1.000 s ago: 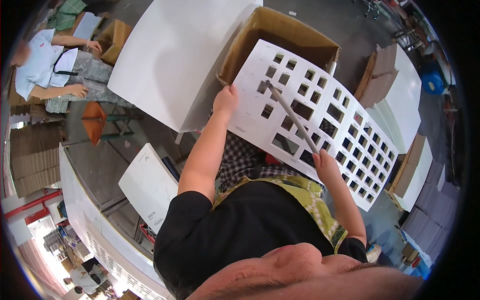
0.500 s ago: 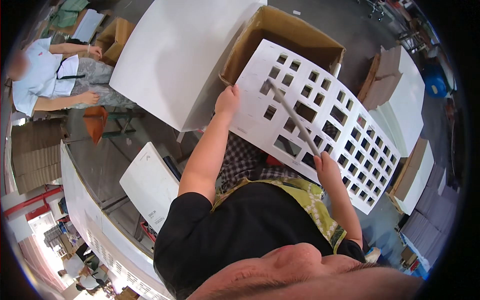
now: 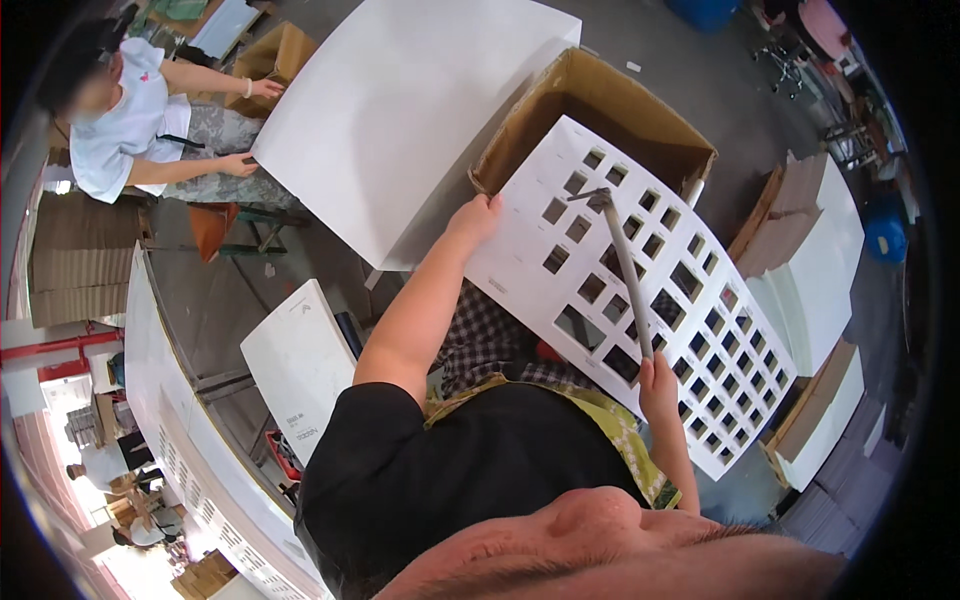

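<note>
A white board (image 3: 525,245) with many rectangular cut-outs lies tilted in front of me, over the near side of an open cardboard box (image 3: 640,88). My left hand (image 3: 474,217) is closed on the board's left edge, near the box corner. In my right hand (image 3: 660,388) is the lower end of the long grey handle of a hammer (image 3: 625,255). The hammer's head is over the upper-left group of cut-outs; whether it touches the board I cannot tell. Some cut-outs at the upper left look grey, others show dark through them.
A large white sheet-topped stack (image 3: 400,110) stands at the far left, where a co-worker (image 3: 135,120) has both hands at its edge. Stacked boards (image 3: 810,240) stand on the right. A white carton (image 3: 295,355) lies left of me, above a long white panel (image 3: 165,390).
The hammer's head has moved from one cut-out to others slightly farther right on the board. The view has shifted. The co-worker's hands have come to the white stack's edge.
</note>
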`<state>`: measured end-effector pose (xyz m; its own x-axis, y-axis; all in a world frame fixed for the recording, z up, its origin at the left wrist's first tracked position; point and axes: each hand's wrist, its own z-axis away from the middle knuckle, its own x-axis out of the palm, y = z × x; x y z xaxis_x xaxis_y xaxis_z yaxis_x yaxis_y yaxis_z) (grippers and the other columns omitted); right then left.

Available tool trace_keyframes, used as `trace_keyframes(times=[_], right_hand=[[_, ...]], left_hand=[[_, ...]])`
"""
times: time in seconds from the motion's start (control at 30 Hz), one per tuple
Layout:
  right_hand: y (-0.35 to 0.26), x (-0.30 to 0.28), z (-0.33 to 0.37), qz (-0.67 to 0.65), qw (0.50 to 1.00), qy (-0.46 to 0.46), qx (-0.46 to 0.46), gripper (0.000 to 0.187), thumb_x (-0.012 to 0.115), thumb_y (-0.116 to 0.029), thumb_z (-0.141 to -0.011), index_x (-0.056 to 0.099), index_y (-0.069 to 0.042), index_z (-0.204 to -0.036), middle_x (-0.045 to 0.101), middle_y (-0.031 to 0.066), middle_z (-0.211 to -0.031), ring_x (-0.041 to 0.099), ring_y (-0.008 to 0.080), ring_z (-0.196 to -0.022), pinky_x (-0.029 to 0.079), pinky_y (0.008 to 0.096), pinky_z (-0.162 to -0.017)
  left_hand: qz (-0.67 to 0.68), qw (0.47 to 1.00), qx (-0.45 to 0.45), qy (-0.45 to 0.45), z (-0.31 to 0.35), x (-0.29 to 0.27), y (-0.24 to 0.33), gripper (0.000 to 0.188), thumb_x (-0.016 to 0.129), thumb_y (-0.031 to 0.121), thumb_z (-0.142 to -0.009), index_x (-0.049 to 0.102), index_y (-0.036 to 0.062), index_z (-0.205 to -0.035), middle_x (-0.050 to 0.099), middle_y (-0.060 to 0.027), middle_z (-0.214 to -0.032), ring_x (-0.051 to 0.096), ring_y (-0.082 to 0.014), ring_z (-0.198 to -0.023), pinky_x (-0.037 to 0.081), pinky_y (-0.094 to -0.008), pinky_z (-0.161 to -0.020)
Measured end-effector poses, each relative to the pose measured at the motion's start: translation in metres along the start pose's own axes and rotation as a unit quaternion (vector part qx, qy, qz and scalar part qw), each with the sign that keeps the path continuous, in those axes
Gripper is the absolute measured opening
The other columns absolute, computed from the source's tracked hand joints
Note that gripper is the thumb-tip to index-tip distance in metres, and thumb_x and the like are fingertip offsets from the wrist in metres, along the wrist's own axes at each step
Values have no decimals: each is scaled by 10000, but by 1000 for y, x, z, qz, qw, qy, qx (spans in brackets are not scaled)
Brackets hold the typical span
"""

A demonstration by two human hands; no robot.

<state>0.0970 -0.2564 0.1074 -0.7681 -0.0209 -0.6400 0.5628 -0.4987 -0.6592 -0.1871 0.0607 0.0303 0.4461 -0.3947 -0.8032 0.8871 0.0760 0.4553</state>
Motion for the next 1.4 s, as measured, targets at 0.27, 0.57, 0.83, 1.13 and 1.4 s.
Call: trace_keyframes(times=[0.27, 0.57, 0.83, 1.13, 1.4], right_hand=[[11, 1, -28, -64, 997, 51, 6, 294, 436, -272, -962, 451, -9, -830, 497, 191, -629, 492, 362, -564, 395, 411, -528], [-38, 5, -93, 12, 997, 69, -18, 299, 459, -288, -951, 482, -6, -854, 546, 247, -691, 528, 459, -666, 408, 481, -574], [-51, -6, -90, -1, 993, 112, -45, 274, 454, -272, -962, 476, -14, -873, 525, 208, -646, 522, 362, -585, 409, 425, -543], [-57, 1, -79, -55, 983, 139, -111, 298, 433, -284, -973, 453, -21, -834, 468, 129, -598, 453, 243, -526, 380, 365, -509], [-38, 16, -87, -10, 993, 110, -36, 307, 425, -271, -976, 464, -11, -818, 479, 102, -588, 450, 196, -523, 377, 346, -505]], left_hand=[[14, 992, 121, 40, -63, -25, 59, 539, 407, 471, -919, 576, -17, -1071, 597, -240, -1124, 562, -398, -1063, 430, -455, -924], [91, 988, 88, -92, -101, 22, 54, 631, 346, 489, -934, 599, -78, -1044, 590, -309, -1067, 552, -423, -1059, 409, -467, -925], [62, 989, 136, -11, -92, 20, 58, 581, 353, 467, -944, 600, -57, -897, 615, -298, -948, 583, -447, -936, 444, -496, -838], [51, 990, 127, -36, -100, 23, 57, 574, 336, 468, -950, 599, -42, -948, 610, -293, -990, 580, -438, -958, 441, -479, -853], [64, 988, 123, -72, -102, 22, 56, 586, 316, 455, -961, 584, -61, -1028, 580, -304, -1081, 552, -428, -1041, 417, -467, -913]])
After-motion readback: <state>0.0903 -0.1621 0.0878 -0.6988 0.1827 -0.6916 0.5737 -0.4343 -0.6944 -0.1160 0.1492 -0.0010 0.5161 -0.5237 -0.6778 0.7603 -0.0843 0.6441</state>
